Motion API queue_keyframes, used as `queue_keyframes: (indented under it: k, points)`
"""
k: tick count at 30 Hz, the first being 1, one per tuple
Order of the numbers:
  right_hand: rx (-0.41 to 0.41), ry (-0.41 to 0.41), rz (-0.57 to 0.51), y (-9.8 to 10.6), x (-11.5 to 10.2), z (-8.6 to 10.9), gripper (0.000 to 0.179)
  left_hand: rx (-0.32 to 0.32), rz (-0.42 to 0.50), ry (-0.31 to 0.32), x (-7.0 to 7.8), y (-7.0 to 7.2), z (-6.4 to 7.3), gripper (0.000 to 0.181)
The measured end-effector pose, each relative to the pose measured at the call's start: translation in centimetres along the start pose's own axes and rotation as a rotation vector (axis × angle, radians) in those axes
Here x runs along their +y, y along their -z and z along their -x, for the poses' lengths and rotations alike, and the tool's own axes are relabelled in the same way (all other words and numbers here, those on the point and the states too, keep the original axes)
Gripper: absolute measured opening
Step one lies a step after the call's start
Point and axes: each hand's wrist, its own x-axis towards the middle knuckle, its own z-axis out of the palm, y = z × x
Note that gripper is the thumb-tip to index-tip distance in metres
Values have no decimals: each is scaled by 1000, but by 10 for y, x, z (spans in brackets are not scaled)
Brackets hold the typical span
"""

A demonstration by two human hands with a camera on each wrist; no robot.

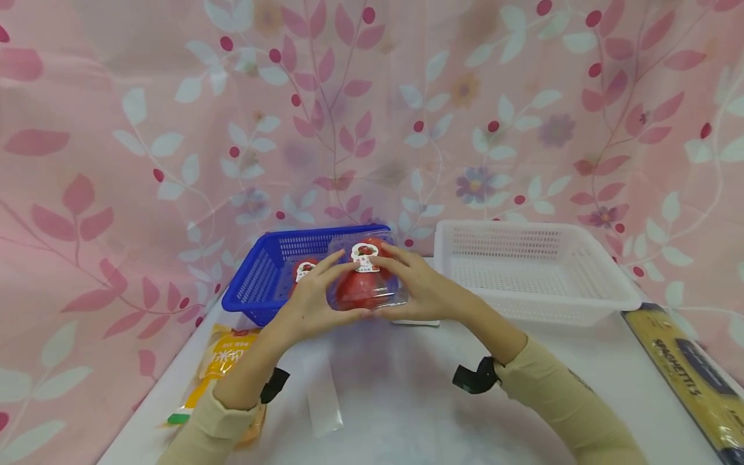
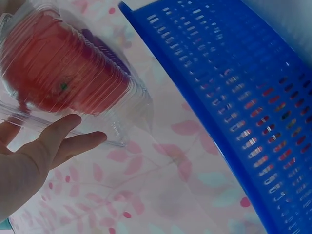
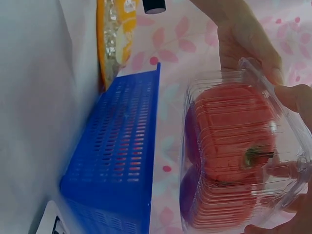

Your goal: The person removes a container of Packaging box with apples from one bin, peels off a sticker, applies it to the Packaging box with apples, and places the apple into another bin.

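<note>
Both hands hold a clear plastic clamshell box of red tomatoes point(image 1: 360, 290) up in front of the blue basket point(image 1: 250, 307). My left hand point(image 1: 310, 300) grips its left side, and my right hand point(image 1: 427, 290) grips the right side. The thumbs lie along the near lower edge, and fingers reach over the top, where a white label shows. A green stem is visible through the ribbed plastic in the right wrist view, with purple patches along one side of the box. Inside the blue basket, a red item with a similar label point(image 1: 303, 268) is partly hidden behind the left hand.
A white basket point(image 1: 540, 303) stands at the back right. A yellow spaghetti pack point(image 1: 692, 381) lies at the right edge, an orange and yellow food bag point(image 1: 223, 355) at the left. On the white table point(image 1: 407, 400) lies a pale strip point(image 1: 322, 394).
</note>
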Motion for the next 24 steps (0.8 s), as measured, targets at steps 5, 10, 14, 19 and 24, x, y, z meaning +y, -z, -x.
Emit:
queue_keyframes:
  k: [5,10,14,19,24]
  points:
    - [-2,-36,0,-2,8,-20,77,26,-12,-18,-15,2,-13,72]
    - [-6,-76,11,-9,17,-38,78,32,-24,-36,-36,4,-25,72]
    - [-23,-95,-16,-18,29,-49,78,6,-17,-15,-52,3,-33,72]
    - [-34,-107,-42,-29,44,-59,78,-39,-46,9,-71,-1,-43,73]
    - [-42,-148,-74,-41,54,-64,78,-68,-32,18,-86,-4,-48,73]
